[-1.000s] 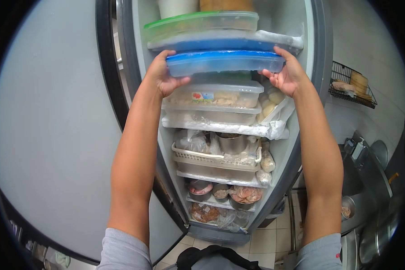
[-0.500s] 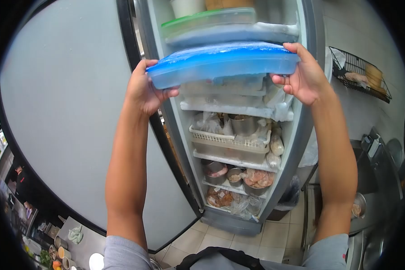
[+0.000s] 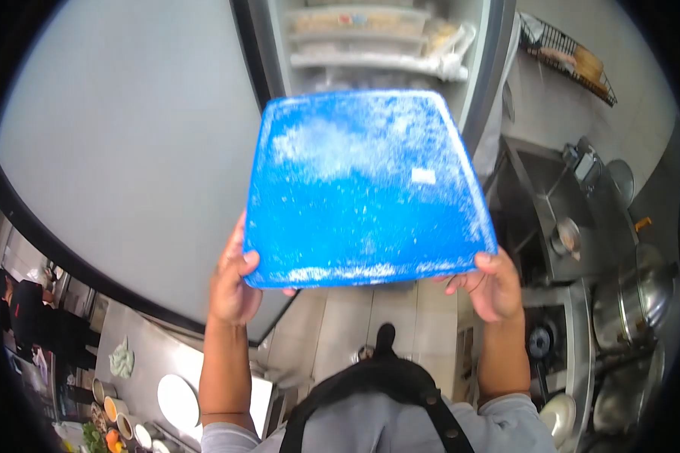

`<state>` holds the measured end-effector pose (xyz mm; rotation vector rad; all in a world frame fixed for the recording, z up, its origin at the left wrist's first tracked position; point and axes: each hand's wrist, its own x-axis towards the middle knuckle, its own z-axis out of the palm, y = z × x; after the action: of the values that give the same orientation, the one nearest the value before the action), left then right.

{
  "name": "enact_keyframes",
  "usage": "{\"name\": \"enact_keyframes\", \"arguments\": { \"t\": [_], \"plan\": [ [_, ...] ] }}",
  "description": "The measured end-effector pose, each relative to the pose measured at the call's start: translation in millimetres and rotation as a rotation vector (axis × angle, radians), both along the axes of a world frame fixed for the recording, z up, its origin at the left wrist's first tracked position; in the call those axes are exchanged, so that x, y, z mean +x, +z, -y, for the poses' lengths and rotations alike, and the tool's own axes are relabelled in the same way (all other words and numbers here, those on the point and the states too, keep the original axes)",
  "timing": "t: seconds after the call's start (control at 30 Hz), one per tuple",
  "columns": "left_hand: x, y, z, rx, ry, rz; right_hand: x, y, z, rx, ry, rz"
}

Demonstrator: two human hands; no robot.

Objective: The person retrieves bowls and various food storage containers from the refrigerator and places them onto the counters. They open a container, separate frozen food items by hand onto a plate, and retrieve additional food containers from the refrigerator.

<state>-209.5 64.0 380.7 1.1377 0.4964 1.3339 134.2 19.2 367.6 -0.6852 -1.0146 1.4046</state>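
Observation:
A wide container with a frosted blue lid (image 3: 355, 189) is held out in front of my body, its lid facing up toward the camera. White frost covers much of the lid, and a small white label sits right of its middle. My left hand (image 3: 238, 283) grips the near left corner, thumb on the lid's edge and fingers underneath. At the near right corner my right hand (image 3: 491, 285) holds on the same way. The container hides part of the open freezer (image 3: 491, 75) behind it.
The freezer door (image 3: 128, 136) stands open at the left. A steel counter (image 3: 136, 332) with a white plate (image 3: 178, 400) is at lower left, near a person in black (image 3: 41, 321). A sink (image 3: 551, 181), a stove burner (image 3: 540, 341) and a wire rack (image 3: 567, 57) are at the right.
The blue-lidded container has come out of the freezer, down and toward me, in both hands. Its top now faces the camera. The view has tilted down, showing more floor and counter.

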Motion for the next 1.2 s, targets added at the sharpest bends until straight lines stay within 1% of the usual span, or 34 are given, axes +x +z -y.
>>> {"name": "enact_keyframes", "arguments": {
  "t": [0.1, 0.17, 0.2, 0.27, 0.33, 0.37, 0.4, 0.43, 0.47, 0.5, 0.53, 0.57, 0.63, 0.67, 0.7, 0.73, 0.77, 0.8, 0.83, 0.87, 0.93, 0.97, 1.0, 1.07, 1.1, 1.17, 1.2],
  "plan": [
    [-10, -72, 32, -0.198, -0.039, 0.004, -5, -45, 41, -0.121, -0.025, 0.017],
    [-7, -92, 37, -0.264, -0.089, 0.017, -5, -63, 57, -0.178, -0.103, 0.031],
    [-4, -95, 39, -0.297, -0.125, 0.041, -2, -61, 60, -0.190, -0.109, 0.035],
    [-2, -86, 37, -0.317, -0.133, 0.070, 0, -49, 58, -0.233, -0.125, 0.037],
    [3, -68, 27, -0.349, -0.134, 0.117, 5, -19, 58, -0.084, -0.145, 0.171],
    [7, -54, 22, -0.379, -0.084, 0.196, 12, -8, 58, -0.015, -0.135, 0.220],
    [5, -39, 17, -0.379, -0.080, 0.201, 11, 7, 57, 0.106, -0.220, 0.324],
    [2, -23, 11, -0.361, -0.202, 0.224, 12, 21, 56, 0.218, -0.300, 0.454],
    [0, -7, 8, -0.343, -0.324, 0.246, 18, 31, 51, 0.274, -0.375, 0.576],
    [2, 10, 8, -0.339, -0.320, 0.244, 10, 46, 51, 0.369, -0.618, 0.751],
    [3, 28, 10, -0.334, -0.314, 0.242, 16, 58, 45, 0.380, -0.850, 1.108],
    [3, 45, 11, -0.329, -0.306, 0.244, 10, 71, 39, 0.647, -1.002, 1.157],
    [5, 77, 14, -0.221, -0.402, 0.162, 32, 103, 19, 1.175, -0.965, 1.198],
    [3, 93, 13, -0.209, -0.398, 0.161, 35, 118, 22, 1.147, -0.923, 1.173],
    [-1, 111, 11, -0.147, -0.464, 0.107, 38, 133, 25, 1.119, -0.883, 1.147],
    [-6, 128, 10, -0.084, -0.529, 0.052, 38, 150, 32, 0.972, -0.820, 1.095],
    [-10, 147, 9, -0.063, -0.529, 0.051, 33, 169, 40, 0.958, -0.809, 1.118],
    [-15, 168, 9, 0.022, -0.534, -0.050, 28, 188, 48, 0.943, -0.798, 1.141],
    [-21, 188, 8, 0.112, -0.534, -0.152, 22, 207, 52, 1.037, -0.760, 1.041],
    [-29, 207, 4, 0.141, -0.528, -0.150, 17, 226, 57, 1.125, -0.715, 0.942],
    [-47, 237, 1, 0.364, -0.425, -0.319, 8, 262, 68, 1.213, -0.663, 0.929],
    [-29, 243, 5, 0.370, -0.747, -0.057, 3, 278, 73, 1.246, -0.641, 0.933],
    [-29, 251, 14, 0.391, -0.741, -0.061, -2, 292, 78, 1.273, -0.617, 0.937],
    [-31, 266, 38, 0.355, -0.212, -0.097, -14, 317, 86, 1.323, -0.574, 0.949],
    [-31, 270, 46, 0.381, -0.207, -0.095, -17, 328, 91, 1.346, -0.556, 0.956],
    [-33, 279, 59, 0.309, -0.108, -0.100, -24, 345, 98, 1.380, -0.527, 0.970],
    [-36, 283, 61, 0.327, -0.102, -0.096, -27, 351, 101, 1.392, -0.514, 0.973]
  ]
}}
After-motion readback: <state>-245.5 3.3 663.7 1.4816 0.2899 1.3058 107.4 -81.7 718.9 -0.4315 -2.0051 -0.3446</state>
